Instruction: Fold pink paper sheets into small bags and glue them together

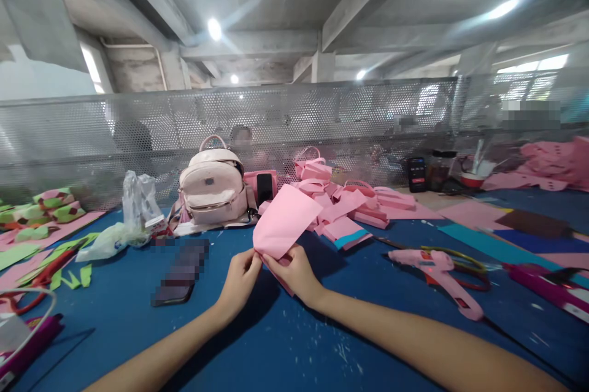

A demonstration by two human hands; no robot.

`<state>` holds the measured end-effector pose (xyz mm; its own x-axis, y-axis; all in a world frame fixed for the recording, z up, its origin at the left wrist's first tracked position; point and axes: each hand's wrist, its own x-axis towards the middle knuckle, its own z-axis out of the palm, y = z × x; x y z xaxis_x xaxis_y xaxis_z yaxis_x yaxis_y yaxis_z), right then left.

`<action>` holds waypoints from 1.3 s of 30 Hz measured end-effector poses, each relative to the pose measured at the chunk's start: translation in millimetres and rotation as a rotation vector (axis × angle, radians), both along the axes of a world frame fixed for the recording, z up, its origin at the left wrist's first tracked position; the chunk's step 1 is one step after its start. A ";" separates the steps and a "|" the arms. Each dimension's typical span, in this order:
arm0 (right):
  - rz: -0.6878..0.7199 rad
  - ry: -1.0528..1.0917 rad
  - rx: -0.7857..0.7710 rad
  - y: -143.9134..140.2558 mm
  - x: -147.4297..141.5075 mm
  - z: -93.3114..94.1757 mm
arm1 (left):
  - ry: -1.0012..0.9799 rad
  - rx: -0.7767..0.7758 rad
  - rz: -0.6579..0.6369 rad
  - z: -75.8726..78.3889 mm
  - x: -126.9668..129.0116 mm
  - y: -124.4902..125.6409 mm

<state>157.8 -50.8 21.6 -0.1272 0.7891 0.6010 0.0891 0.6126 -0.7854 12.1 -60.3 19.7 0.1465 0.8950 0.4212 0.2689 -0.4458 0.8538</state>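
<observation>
Both my hands hold one folded pink paper sheet above the blue table. My left hand pinches its lower left edge between thumb and fingers. My right hand grips the lower right edge, and part of the sheet hangs behind its fingers. The sheet tilts up and away from me. Behind it lies a heap of pink paper bags with handles.
A pink glue gun lies to the right, a phone to the left. A pale pink backpack and a plastic bag stand behind. Red scissors and green scraps lie far left. A perforated metal screen closes off the back.
</observation>
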 end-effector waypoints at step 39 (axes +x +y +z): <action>-0.065 -0.306 0.354 8.8 21.6 14.6 | 0.142 0.219 -0.101 28.5 -7.0 -5.4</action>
<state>179.4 -42.0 36.2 -0.2974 0.5544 0.7773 0.3307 0.8236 -0.4609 5.1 -65.7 48.2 0.3020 0.7626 0.5720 0.3238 -0.6464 0.6908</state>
